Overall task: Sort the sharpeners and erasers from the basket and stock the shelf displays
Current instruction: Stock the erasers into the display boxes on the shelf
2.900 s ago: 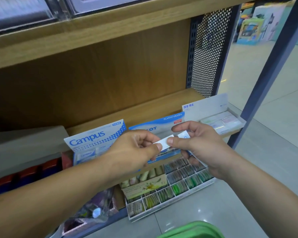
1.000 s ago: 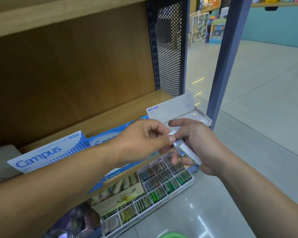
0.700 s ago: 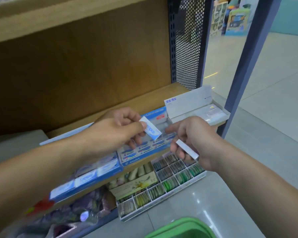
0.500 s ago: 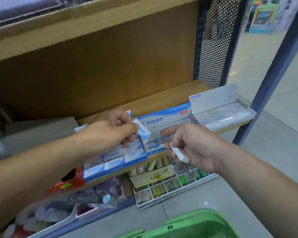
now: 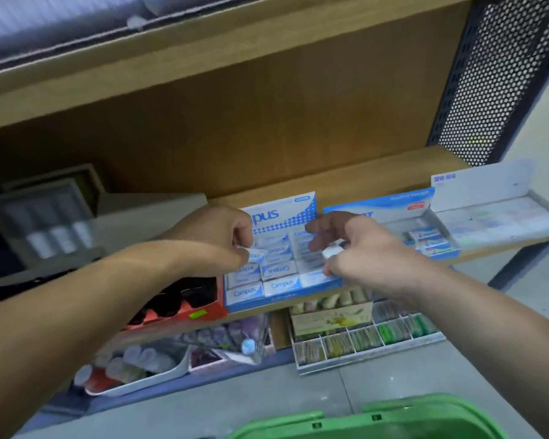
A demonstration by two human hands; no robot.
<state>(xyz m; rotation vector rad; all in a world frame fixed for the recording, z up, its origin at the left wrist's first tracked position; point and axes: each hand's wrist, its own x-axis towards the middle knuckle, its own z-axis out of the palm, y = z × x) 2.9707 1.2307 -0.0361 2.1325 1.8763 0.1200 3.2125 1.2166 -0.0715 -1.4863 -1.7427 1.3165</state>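
A wooden shelf unit fills most of the view, its right side closed by a dark perforated metal panel. On the middle shelf board, from left to right, stand a grey box, a red tray with dark items, a blue Campus display box filled with rows of white-and-blue erasers, a second blue display box holding only a few erasers at its front right, and a white display box of pale wrapped items. Below the board, a divided tray of green and yellow packets sits beside a clear bin of small round containers. The rim of a green basket shows at the bottom edge, on the floor side of the shelf. The left hand is over the left side of the Campus box, thumb and fingertips pinched on a small white-and-blue eraser just above the stocked rows. The right hand is over the box's right side, its lower fingers curled around a small white eraser while the index finger stretches toward the back card; motion blur makes it unclear whether that hand touches the erasers beneath it.
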